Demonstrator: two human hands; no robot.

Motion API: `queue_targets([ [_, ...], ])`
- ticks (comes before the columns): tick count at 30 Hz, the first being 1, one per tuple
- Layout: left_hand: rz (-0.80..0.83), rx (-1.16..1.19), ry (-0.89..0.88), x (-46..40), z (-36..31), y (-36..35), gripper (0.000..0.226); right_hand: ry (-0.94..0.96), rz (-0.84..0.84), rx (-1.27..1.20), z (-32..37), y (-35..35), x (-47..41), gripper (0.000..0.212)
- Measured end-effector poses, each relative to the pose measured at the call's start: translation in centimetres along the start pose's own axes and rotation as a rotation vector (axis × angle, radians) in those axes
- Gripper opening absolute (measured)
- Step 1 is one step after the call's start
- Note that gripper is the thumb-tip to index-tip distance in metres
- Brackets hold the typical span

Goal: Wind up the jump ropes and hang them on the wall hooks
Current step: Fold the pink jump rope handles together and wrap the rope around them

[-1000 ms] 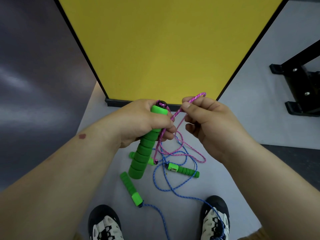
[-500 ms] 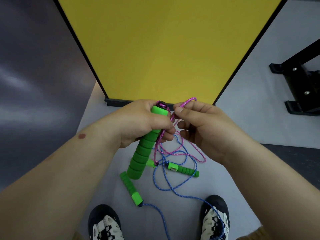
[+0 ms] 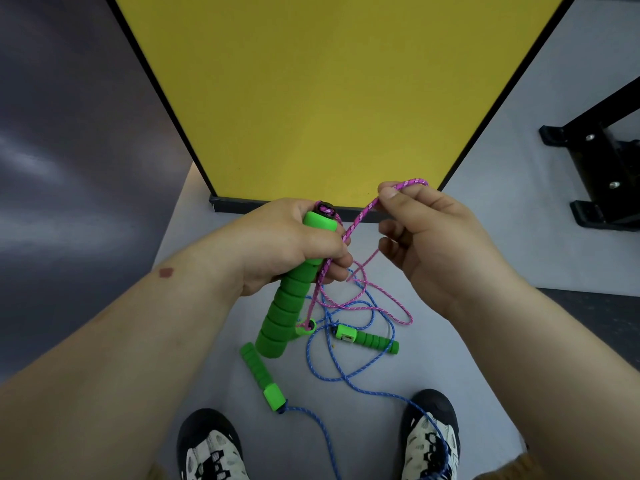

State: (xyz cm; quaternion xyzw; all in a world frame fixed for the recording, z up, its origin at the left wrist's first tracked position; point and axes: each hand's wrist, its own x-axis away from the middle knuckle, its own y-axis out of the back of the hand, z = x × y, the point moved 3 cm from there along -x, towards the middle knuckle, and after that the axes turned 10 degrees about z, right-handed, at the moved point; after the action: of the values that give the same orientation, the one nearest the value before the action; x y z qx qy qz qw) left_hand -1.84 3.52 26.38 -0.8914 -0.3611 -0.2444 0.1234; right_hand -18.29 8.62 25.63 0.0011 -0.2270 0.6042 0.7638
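Two ropes, four green handles counted. Left hand point(image 3: 287, 244) grips one green foam handle point(image 3: 289, 299) upright-tilted, pink rope point(image 3: 363, 308) running from its top. Right hand point(image 3: 426, 237) pinches pink rope loop between thumb and forefinger. Blue rope point(image 3: 341, 372) tangled on grey floor point(image 3: 485, 341), its two handles point(image 3: 369, 339) lying there. Fourth handle point(image 3: 305, 327) mostly hidden. Two shoes point(image 3: 429, 434) below.

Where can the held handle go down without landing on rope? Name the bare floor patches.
Bare floor lies left of the left hand, along the dark wall. More lies right of the right hand, toward the black stand. Crowded: between the shoes and the yellow panel, where the pink rope, blue rope and green handles lie tangled.
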Motion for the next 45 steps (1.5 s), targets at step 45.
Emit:
queue_targets([
  [45, 0.013, 0.012, 0.015, 0.1, 0.1, 0.0, 0.014, 0.06, -0.054, 0.073, 0.6, 0.3, 0.1, 0.008],
])
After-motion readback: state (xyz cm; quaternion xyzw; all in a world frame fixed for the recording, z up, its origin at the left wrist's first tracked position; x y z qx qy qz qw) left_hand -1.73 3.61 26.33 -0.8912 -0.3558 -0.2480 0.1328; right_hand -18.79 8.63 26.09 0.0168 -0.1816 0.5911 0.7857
